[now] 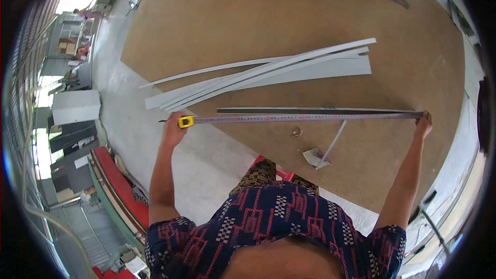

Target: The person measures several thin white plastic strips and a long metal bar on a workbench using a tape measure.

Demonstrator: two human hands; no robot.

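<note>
My left hand (174, 130) is closed around a yellow tape measure (186, 121); a thin dark tip pokes out on its far left side. From the case, the extended tape blade (289, 119) runs nearly straight to my right hand (423, 125). The fingers of that hand pinch the blade's far end, together with or right beside the end of a long dark strip (305, 111) with a pale edge. Strip and blade lie almost parallel, close together at the right and slightly apart at the left.
Several long white strips (268, 70) lie piled on the brown board (248, 15). Nearer me are a crumpled pale sheet (315, 158), a thin white stick (336, 137) and a small coil (296, 133). Boxes (76, 107) and a red-topped stack (119, 188) stand at left.
</note>
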